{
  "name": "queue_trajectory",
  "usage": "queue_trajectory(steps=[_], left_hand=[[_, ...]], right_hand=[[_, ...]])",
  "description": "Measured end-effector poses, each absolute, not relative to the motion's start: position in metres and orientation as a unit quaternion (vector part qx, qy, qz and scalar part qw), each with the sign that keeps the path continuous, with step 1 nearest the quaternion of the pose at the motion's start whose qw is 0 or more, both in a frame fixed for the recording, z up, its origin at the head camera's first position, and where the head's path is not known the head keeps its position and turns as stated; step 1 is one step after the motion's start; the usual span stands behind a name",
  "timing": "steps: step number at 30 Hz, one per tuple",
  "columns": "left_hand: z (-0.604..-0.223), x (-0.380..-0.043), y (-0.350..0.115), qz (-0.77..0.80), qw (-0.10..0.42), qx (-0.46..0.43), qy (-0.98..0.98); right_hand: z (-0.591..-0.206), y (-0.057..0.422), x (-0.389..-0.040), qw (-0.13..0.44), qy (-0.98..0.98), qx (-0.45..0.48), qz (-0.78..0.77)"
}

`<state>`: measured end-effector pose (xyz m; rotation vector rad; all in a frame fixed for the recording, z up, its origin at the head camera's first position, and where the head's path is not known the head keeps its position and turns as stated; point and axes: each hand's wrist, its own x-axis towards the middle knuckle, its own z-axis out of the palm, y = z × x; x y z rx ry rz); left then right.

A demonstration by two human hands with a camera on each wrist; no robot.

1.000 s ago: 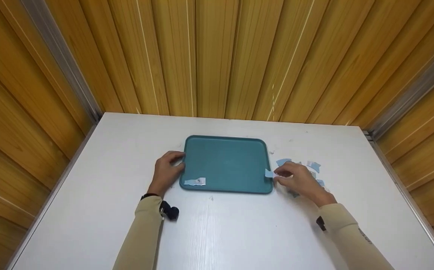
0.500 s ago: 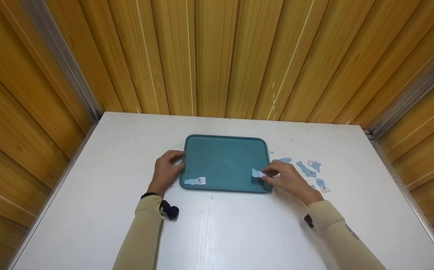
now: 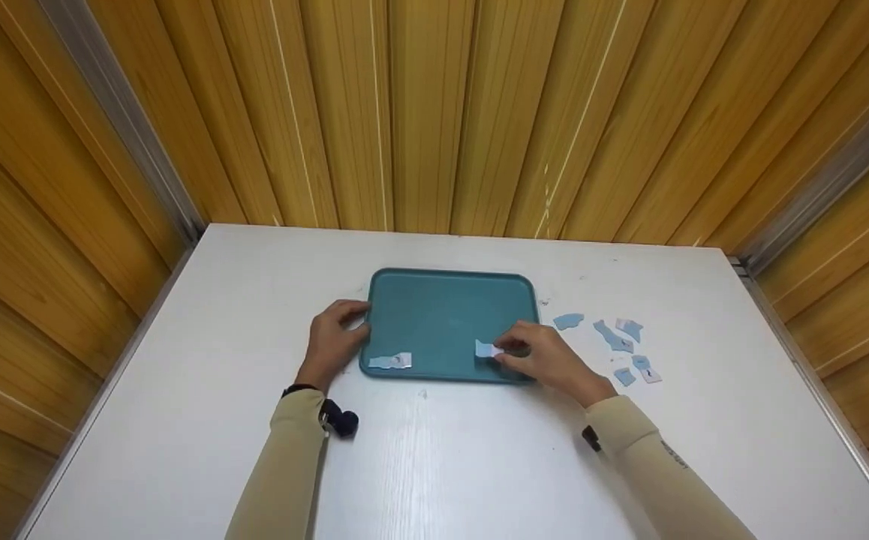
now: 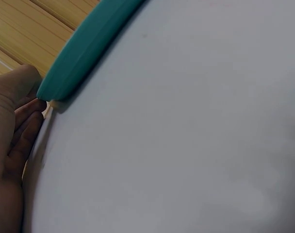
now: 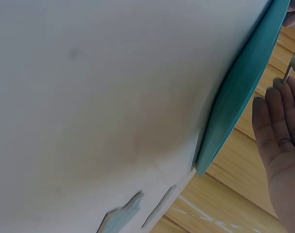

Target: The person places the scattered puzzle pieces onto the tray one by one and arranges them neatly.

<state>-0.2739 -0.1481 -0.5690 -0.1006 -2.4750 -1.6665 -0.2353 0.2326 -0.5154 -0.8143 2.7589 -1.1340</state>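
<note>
A teal tray (image 3: 442, 300) lies on the white table. My left hand (image 3: 335, 337) holds its left edge between thumb and fingers; in the left wrist view, the thumb is by the tray's rim and the other fingers are low beside it. Over the tray's right half, my right hand (image 3: 543, 356) pinches a small light-blue and white puzzle piece (image 3: 485, 349) between thumb and fingertips. In the right wrist view that piece (image 5: 291, 63) shows edge-on, thin and stiff. At the tray's lower left corner lies a joined strip of pieces (image 3: 391, 361).
Right of the tray, several loose puzzle pieces (image 3: 613, 339) lie scattered on the white table (image 3: 419, 465). Wood-patterned panels (image 3: 434, 120) stand behind the table and at both sides.
My right hand has carried the puzzle piece leftward, from the tray's right rim to over its right half. The loose pieces on the table are uncovered. My left hand stays put.
</note>
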Motion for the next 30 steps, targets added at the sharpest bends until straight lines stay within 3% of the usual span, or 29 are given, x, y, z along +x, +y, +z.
queue_trajectory(steps=[30], left_hand=[[-0.571, -0.275, -0.148, -0.538, 0.096, -0.044, -0.836]], right_hand=[[-0.521, 0.172, -0.24, 0.048, 0.884, -0.301, -0.354]])
